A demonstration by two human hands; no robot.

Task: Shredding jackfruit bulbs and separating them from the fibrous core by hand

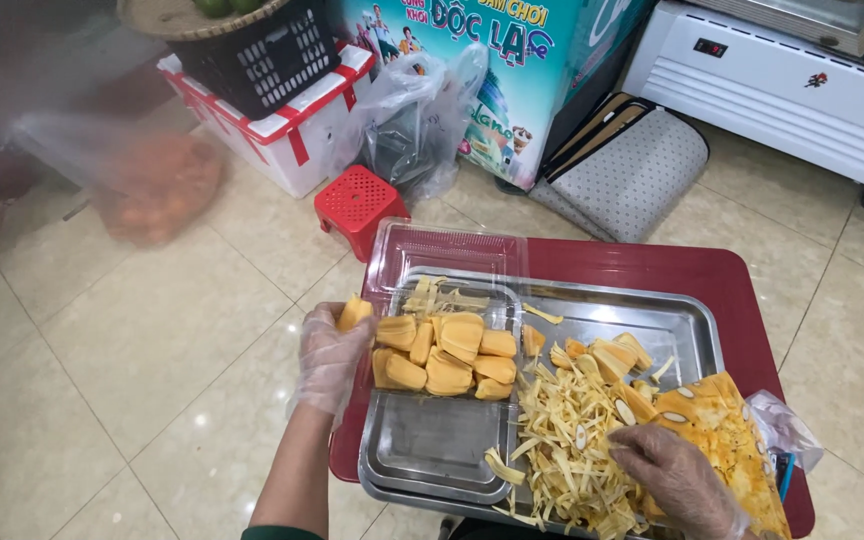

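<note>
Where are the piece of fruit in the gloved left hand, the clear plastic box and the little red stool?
Yellow fruit piece (355, 312), head view: its upper end above the left hand (330, 358).
Clear plastic box (447, 252), head view: its open lid.
Red stool (357, 197), head view: its perforated seat.

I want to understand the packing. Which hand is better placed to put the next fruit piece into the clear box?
Probably the left hand: it holds a yellow fruit piece right beside the clear box. The right hand rests on the fruit scraps, farther away.

Small steel tray lies bare; jackfruit strands crowd the right side.
</note>
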